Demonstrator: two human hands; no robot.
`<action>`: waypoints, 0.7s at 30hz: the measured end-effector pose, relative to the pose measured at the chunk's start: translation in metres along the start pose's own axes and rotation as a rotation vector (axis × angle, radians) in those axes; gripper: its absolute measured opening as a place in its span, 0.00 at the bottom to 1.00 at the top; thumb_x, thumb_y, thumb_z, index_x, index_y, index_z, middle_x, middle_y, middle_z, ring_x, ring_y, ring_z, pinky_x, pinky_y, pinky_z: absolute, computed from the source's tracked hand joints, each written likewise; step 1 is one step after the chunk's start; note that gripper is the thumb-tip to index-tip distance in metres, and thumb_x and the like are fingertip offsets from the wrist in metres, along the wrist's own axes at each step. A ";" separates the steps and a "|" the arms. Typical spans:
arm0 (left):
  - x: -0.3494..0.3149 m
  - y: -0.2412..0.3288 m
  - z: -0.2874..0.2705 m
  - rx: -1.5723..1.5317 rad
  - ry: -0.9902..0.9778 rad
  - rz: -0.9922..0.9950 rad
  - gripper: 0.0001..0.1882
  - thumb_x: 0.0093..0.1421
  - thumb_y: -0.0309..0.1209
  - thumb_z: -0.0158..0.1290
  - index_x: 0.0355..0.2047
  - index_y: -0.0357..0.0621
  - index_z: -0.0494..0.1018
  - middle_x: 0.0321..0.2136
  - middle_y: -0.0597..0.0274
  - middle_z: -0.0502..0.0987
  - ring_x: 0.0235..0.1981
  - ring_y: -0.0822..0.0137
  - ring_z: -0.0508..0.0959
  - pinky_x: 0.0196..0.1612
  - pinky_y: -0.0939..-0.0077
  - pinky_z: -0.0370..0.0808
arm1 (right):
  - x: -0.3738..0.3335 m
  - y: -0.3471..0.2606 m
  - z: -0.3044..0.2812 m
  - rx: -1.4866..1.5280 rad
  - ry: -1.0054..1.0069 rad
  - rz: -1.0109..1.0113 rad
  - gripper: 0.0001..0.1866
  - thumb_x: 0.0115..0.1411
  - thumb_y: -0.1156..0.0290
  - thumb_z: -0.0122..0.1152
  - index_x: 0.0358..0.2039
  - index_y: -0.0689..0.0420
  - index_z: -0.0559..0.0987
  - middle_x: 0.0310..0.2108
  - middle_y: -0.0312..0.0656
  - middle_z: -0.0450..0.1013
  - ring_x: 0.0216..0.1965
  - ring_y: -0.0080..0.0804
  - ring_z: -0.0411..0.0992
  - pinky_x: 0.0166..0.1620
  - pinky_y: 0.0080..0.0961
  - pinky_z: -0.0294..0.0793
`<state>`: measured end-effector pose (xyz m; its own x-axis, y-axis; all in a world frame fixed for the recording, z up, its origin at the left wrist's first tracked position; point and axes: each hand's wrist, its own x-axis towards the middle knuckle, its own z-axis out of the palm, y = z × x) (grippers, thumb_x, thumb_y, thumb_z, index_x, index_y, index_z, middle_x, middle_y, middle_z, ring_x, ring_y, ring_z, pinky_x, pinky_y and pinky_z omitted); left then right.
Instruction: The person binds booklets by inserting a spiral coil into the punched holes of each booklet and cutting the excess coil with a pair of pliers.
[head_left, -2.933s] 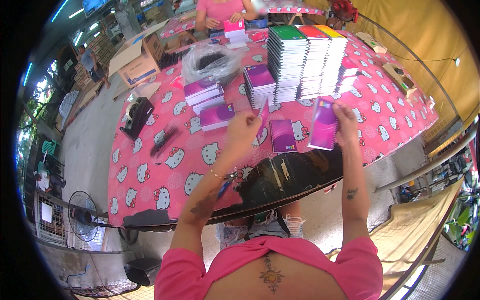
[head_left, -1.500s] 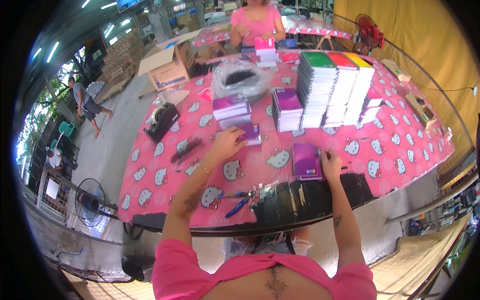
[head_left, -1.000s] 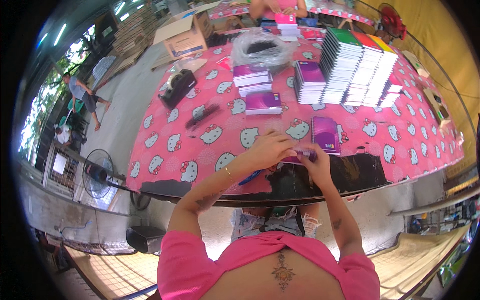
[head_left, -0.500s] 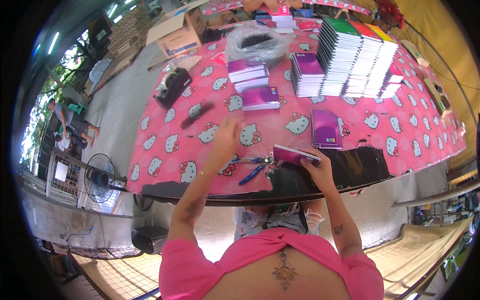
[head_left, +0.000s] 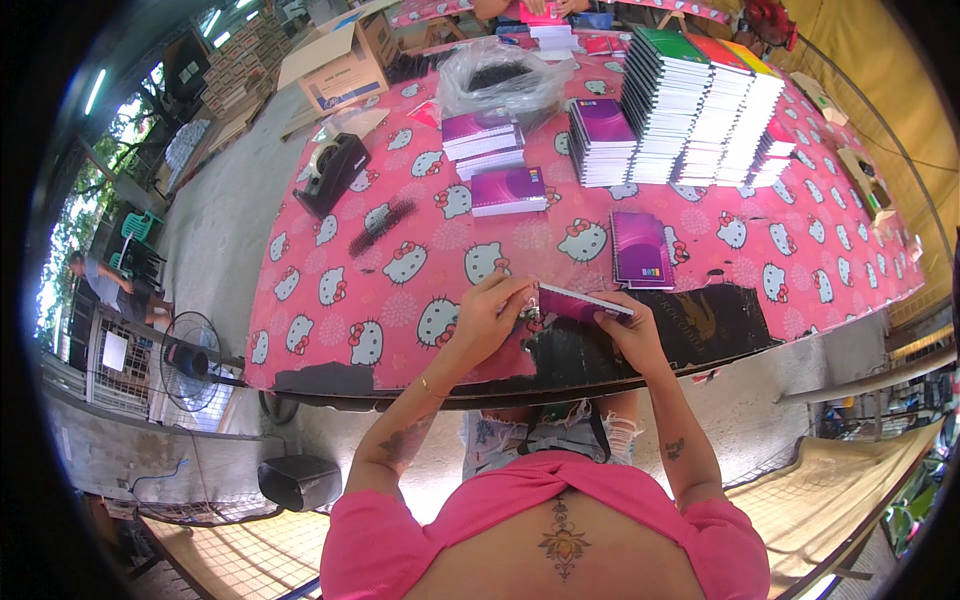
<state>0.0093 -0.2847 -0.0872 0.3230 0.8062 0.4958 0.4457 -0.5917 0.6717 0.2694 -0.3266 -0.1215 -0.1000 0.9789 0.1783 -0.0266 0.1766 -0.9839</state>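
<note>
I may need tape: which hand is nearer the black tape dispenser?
Left: the left hand is below and right of the dispenser in view; the right hand is farther right.

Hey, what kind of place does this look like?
Likely a small workshop or packing space: there are tall stacks of spiral notebooks, a tape dispenser on the table, and cartons piled in the background.

We've got a smooth purple card cover and matt white paper pages on the held spiral notebook (head_left: 574, 305). Tape dispenser (head_left: 338, 180): smooth black plastic. Beyond it, carton (head_left: 345, 72) in matt brown cardboard. Right of it, bag (head_left: 541, 95), clear crinkled glossy plastic film. Under it, table cover (head_left: 338, 240), smooth, plastic-looking.
</note>
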 end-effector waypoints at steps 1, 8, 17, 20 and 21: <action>0.000 0.001 0.000 0.001 -0.026 -0.048 0.13 0.60 0.25 0.59 0.45 0.42 0.79 0.32 0.55 0.77 0.31 0.55 0.78 0.33 0.65 0.75 | 0.000 0.000 0.000 -0.007 -0.005 0.001 0.13 0.65 0.75 0.63 0.49 0.59 0.81 0.38 0.31 0.77 0.36 0.13 0.70 0.37 0.13 0.68; 0.017 -0.009 -0.010 0.169 -0.167 0.163 0.13 0.63 0.29 0.59 0.48 0.43 0.77 0.36 0.55 0.77 0.32 0.58 0.78 0.32 0.68 0.74 | -0.002 -0.006 -0.001 0.000 -0.025 0.044 0.13 0.65 0.73 0.64 0.49 0.58 0.81 0.30 0.29 0.75 0.20 0.11 0.64 0.23 0.13 0.61; 0.036 0.022 -0.010 0.073 -0.498 0.070 0.14 0.62 0.36 0.59 0.44 0.44 0.74 0.37 0.55 0.74 0.37 0.50 0.76 0.40 0.58 0.72 | -0.024 -0.013 -0.011 -0.035 -0.010 0.160 0.15 0.63 0.77 0.64 0.51 0.59 0.81 0.34 0.32 0.76 0.26 0.13 0.69 0.29 0.14 0.68; 0.030 0.043 0.007 0.342 -0.383 0.186 0.23 0.64 0.44 0.56 0.53 0.41 0.72 0.50 0.50 0.74 0.51 0.48 0.75 0.51 0.52 0.71 | -0.033 -0.020 -0.004 -0.024 0.067 0.133 0.17 0.62 0.77 0.64 0.52 0.61 0.80 0.40 0.34 0.77 0.36 0.16 0.72 0.39 0.16 0.73; 0.023 0.054 0.019 0.521 -0.248 0.236 0.29 0.65 0.48 0.52 0.58 0.38 0.69 0.57 0.47 0.69 0.59 0.46 0.69 0.58 0.46 0.64 | -0.035 -0.032 0.004 0.047 0.114 0.098 0.16 0.63 0.78 0.63 0.52 0.61 0.80 0.40 0.34 0.77 0.39 0.17 0.72 0.42 0.18 0.73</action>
<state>0.0565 -0.2980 -0.0498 0.6187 0.6678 0.4138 0.6673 -0.7247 0.1718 0.2699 -0.3672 -0.0967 0.0096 0.9970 0.0769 -0.0689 0.0774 -0.9946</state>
